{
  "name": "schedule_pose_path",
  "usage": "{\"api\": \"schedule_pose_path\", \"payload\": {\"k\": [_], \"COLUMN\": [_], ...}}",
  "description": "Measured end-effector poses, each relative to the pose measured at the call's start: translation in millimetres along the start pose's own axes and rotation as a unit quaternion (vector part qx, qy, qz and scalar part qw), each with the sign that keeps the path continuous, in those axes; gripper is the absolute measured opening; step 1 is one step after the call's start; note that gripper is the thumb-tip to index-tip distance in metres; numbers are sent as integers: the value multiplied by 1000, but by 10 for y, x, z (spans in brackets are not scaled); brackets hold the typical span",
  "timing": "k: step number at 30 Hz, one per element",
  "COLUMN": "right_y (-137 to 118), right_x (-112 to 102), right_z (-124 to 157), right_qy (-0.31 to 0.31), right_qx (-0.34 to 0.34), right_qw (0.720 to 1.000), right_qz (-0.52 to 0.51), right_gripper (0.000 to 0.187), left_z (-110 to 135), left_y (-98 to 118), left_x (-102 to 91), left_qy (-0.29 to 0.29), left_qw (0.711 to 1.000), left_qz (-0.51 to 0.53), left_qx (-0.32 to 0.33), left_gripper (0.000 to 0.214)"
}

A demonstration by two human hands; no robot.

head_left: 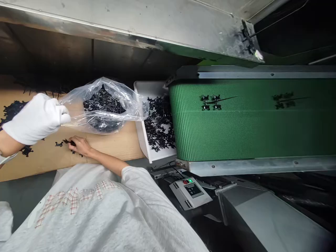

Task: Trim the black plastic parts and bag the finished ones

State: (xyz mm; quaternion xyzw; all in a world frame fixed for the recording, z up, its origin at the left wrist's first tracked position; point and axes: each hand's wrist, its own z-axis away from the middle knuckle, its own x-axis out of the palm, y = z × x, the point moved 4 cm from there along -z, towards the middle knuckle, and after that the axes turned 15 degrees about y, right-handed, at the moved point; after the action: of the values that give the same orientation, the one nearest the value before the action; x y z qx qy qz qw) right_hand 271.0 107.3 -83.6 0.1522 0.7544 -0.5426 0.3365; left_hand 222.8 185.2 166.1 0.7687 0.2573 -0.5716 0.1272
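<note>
My left hand (35, 119), in a white glove, grips the gathered edge of a transparent plastic bag (78, 101) that lies on a cardboard sheet (115, 145). Inside the bag is a heap of small black plastic parts (103, 105). My right hand (80, 145) is bare and rests on the cardboard, its fingertips pinching a small black plastic part (69, 142). Beside those fingers, more loose black parts (59, 143) lie on the cardboard, and another cluster (13, 112) sits under and beyond the gloved hand.
A white tray (139, 129) holds many black parts (159, 122). Beyond it runs a green conveyor belt (249, 122) in a steel frame (257, 166), with small groups of black parts (211, 102) on it. A control box (190, 192) sits below. A steel hood (131, 24) overhangs.
</note>
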Motion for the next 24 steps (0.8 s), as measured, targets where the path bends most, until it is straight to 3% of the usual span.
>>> {"api": "schedule_pose_path", "payload": {"k": [3, 5, 7, 10, 12, 14, 16, 19, 21, 24], "right_y": [-89, -259, -491, -777, -741, -527, -242, 71, 148, 65], "right_x": [-278, -613, -1112, -2088, -2589, -2891, -2976, -2829, -2784, -2778], "right_z": [23, 95, 162, 124, -72, -350, -638, -889, -790, -335], "right_qy": [63, 97, 139, 301, 373, 445, 450, 245, 177, 308], "right_qx": [27, 26, 5, -90, -95, -77, -81, -141, -153, -179], "right_qw": [997, 993, 986, 936, 917, 892, 889, 952, 961, 927], "right_qz": [-34, -56, -88, -159, -101, -22, 37, 115, 148, 117], "right_gripper": [16, 16, 15, 6, 6, 7, 15, 22, 23, 15], "left_z": [15, 42, 73, 99, 93, 71, 45, 21, 21, 37], "left_y": [0, 13, 24, 41, 71, 109, 140, 149, 133, 109], "left_x": [2, 21, 50, 85, 85, 73, 41, -5, -7, 22], "left_qy": [6, 10, 20, 49, 73, 85, 107, 141, 140, 114], "left_qw": [1000, 999, 996, 993, 991, 988, 985, 983, 985, 991], "left_qz": [-9, -30, -59, -85, -85, -93, -100, -88, -76, -53], "left_qx": [5, 33, 58, 69, 75, 87, 93, 81, 66, 51], "left_gripper": [37, 37, 34, 28, 26, 25, 26, 28, 29, 29]}}
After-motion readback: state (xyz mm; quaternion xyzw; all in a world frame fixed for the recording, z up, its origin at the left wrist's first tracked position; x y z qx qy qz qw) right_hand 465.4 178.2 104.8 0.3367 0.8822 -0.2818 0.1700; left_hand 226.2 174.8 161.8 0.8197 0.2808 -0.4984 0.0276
